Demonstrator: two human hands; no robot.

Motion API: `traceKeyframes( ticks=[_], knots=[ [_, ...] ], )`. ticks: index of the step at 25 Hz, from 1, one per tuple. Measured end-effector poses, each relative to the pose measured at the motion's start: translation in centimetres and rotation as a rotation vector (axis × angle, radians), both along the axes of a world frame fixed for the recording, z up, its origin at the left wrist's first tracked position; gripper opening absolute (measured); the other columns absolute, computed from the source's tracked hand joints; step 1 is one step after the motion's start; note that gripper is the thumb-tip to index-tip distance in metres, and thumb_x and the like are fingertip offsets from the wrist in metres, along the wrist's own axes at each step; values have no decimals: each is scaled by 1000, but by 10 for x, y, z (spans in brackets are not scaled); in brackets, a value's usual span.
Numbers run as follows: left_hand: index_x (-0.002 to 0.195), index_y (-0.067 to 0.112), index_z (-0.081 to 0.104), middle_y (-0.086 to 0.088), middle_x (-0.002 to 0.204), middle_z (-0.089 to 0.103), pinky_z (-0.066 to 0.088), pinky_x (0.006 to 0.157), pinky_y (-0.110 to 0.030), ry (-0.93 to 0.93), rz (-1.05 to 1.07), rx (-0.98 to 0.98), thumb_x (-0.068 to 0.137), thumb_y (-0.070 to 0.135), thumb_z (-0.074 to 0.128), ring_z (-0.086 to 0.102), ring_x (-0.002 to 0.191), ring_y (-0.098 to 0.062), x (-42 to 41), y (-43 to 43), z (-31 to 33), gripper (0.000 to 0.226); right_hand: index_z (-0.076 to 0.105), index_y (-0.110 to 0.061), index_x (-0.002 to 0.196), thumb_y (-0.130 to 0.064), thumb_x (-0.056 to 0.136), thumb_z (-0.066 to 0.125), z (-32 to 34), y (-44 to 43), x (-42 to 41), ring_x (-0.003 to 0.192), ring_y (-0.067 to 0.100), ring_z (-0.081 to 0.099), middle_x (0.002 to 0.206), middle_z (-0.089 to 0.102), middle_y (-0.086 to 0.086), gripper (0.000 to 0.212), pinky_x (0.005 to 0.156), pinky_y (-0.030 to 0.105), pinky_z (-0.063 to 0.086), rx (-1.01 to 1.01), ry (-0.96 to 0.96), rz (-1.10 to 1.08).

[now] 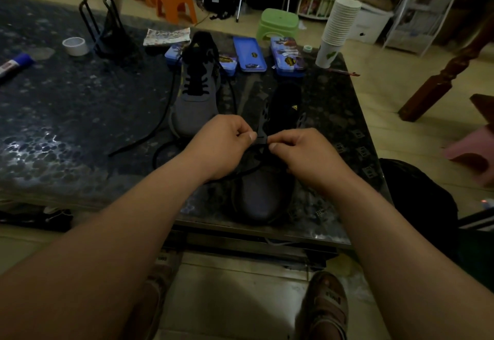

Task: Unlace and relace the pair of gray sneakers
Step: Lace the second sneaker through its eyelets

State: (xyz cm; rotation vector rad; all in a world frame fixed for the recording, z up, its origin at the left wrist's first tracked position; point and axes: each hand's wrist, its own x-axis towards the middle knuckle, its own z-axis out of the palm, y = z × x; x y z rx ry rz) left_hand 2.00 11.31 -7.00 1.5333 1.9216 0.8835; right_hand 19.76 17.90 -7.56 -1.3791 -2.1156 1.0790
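The left hand [222, 144] and the right hand [304, 152] meet knuckle to knuckle over the near sneaker [260, 198]. Each has its thumb and forefinger closed in a pinch on a short stretch of black lace [263, 141] held between them. The pinches sit close together, probably to stiffen the lace end so it can be fed through an eyelet. Which eyelet is being worked cannot be told in the dim light.

This sneaker rests on the front part of the table [80, 104] with its toe towards the person. Its tongue [284, 104] is laid back and open, so the throat is exposed. No crossings show above the hands, which suggests the lacing is at its lowest rows. More of the lace runs out from under the left wrist.

The far sneaker [196, 99] stands just beyond and to the left, also toe towards the person. A few black crossings show low on its throat. Its loose lace [149, 136] trails across the tabletop to the left, out of the way of the work.

Along the back edge of the table lie three blue pencil tins [250, 54]. The outer two look shut, so their contents are hidden. The middle one shows a plain blue face, and it is unclear whether it is an open lid or a tray. To the right, a leaning stack of paper cups [338, 24] is nested one inside another, and nothing can be seen in them.
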Motion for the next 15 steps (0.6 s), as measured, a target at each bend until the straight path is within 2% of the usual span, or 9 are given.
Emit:
traceKeyframes(
  ticks=[4, 8, 12, 15],
  knots=[
    [90, 24, 68, 6, 79, 67, 47, 63, -30, 108, 5, -5, 102, 33, 62, 62, 73, -12, -1, 6, 0, 16, 79, -26, 113, -21, 99, 65, -5, 2, 0, 59, -5, 60, 79, 72, -15, 21, 60, 20, 48, -37, 48, -2],
    [88, 24, 65, 5, 78, 64, 46, 60, -31, 200, -19, -6, 102, 32, 60, 61, 72, -14, -3, 7, 1, 17, 77, -26, 117, -18, 100, 64, -6, 2, 0, 60, -9, 60, 81, 70, -18, 23, 56, 12, 45, -50, 83, 5],
    [88, 32, 59, 8, 77, 61, 47, 62, -34, 318, -73, 32, 103, 33, 57, 60, 74, -17, -4, 6, 3, 16, 77, -26, 114, -19, 101, 62, -10, 4, -1, 56, -5, 58, 62, 64, -24, 21, 59, 20, 47, -30, 95, -13],
    [89, 34, 57, 9, 72, 55, 46, 61, -37, 426, -70, 124, 103, 37, 56, 56, 73, -20, -3, 7, 3, 15, 78, -27, 110, -20, 101, 61, -15, 6, -6, 57, -5, 55, 58, 60, -26, 20, 62, 21, 42, 19, 92, -19]
  ],
)
